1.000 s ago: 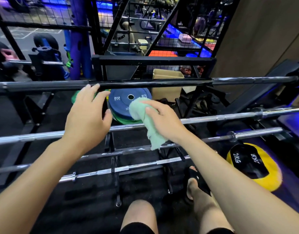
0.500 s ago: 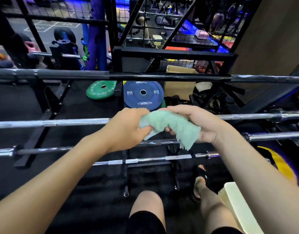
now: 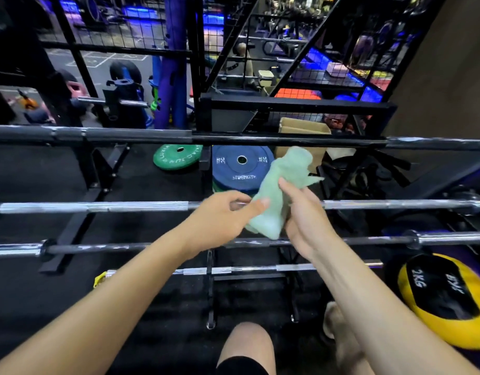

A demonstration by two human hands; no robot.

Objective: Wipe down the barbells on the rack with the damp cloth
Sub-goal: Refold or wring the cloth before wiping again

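Observation:
Several barbells lie level across a black rack: a dark top bar, a chrome second bar, a third bar and a short lowest bar. A pale green cloth stands bunched and upright above the second bar at centre. My right hand holds it from the right, thumb pressed on its middle. My left hand pinches the cloth's lower left edge with thumb and fingertips. The cloth is off every bar.
Blue and green weight plates lie on the floor behind the rack, beside a cardboard box. A yellow and black medicine ball sits at lower right. My knee and foot are below the rack.
The cloth went from hanging in my right hand alone to being held in both hands. It now stands upright instead of bunched sideways between them.

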